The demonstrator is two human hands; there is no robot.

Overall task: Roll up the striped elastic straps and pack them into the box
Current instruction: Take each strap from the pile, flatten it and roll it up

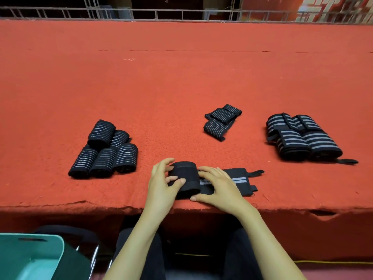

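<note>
head view: the strap (184,176) lies at the near edge of the table (181,77), long axis left to right. its rolled end is on the left, gripped by the left hand (161,182). the flat tail (239,179) runs right from under the right hand (218,186), which presses it with near-straight fingers. the hands are close together, both on the strap. the box (40,239) stands low left, nearer the left hand. no legible writing on the strap.

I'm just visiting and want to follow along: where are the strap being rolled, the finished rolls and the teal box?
strap being rolled (185,170): head view, top of its rolled part.
finished rolls (104,156): head view, middle front roll.
teal box (47,248): head view, far wall by handle slot.
</note>
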